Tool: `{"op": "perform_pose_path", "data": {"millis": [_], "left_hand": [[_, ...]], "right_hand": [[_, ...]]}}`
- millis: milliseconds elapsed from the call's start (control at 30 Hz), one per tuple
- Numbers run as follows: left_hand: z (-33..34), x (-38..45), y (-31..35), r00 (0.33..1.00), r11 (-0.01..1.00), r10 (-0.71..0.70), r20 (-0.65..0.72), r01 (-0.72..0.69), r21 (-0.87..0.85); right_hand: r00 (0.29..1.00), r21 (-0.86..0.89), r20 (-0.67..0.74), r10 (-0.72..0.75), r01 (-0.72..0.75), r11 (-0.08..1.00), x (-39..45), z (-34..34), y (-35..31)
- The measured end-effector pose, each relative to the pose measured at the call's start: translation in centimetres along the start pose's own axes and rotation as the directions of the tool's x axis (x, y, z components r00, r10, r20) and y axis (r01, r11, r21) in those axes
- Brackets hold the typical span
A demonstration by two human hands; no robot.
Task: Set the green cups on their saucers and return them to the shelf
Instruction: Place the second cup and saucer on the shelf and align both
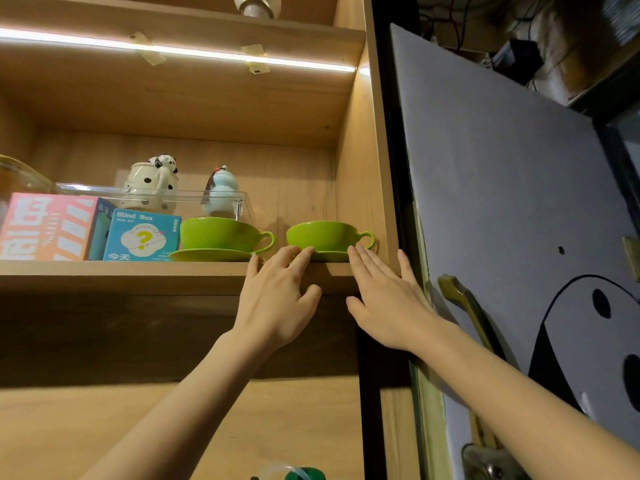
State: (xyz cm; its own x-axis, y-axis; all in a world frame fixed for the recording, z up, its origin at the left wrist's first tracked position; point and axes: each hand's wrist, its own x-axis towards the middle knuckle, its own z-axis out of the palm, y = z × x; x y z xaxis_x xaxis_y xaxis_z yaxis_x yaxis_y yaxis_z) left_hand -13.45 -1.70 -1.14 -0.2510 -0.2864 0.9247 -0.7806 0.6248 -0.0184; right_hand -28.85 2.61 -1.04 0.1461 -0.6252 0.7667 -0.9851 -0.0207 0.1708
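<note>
Two green cups stand on green saucers on the wooden shelf (121,271), handles pointing right. The left cup (218,233) sits on its saucer (207,255) beside a blue box. The right cup (325,234) rests on its saucer (329,256) close to the shelf's right wall. My left hand (280,299) is raised with fingers spread, its fingertips at the front rim of the right saucer. My right hand (384,299) is flat and open, fingertips near the right cup's handle. Neither hand holds anything.
A blue "Blind Box" carton (142,235) and a pink box (48,230) stand left of the cups. Behind them a clear tray (152,197) holds a panda teapot (152,183) and a pale gourd figure (221,192). An open grey cabinet door (502,202) hangs at right.
</note>
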Motion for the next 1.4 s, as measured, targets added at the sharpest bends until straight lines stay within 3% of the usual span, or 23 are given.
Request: {"op": "perform_pose_path", "data": {"millis": [767, 1067, 1400], "left_hand": [[0.9, -0.6, -1.4, 0.992, 0.985, 0.128, 0.008, -0.128, 0.112], [1.3, -0.6, -1.5, 0.987, 0.974, 0.163, -0.002, -0.161, 0.159], [0.8, -0.7, -1.8, 0.982, 0.979, 0.186, 0.011, -0.186, 0.086]], "right_hand": [[0.999, -0.005, -0.003, 0.033, -0.033, 0.999, 0.1, -0.5, -0.2], [0.997, 0.073, -0.026, 0.069, -0.067, 0.995, 0.4, -0.2, -0.7], [0.995, 0.123, -0.027, 0.093, -0.089, 0.988, 0.5, -0.1, -0.8]]}}
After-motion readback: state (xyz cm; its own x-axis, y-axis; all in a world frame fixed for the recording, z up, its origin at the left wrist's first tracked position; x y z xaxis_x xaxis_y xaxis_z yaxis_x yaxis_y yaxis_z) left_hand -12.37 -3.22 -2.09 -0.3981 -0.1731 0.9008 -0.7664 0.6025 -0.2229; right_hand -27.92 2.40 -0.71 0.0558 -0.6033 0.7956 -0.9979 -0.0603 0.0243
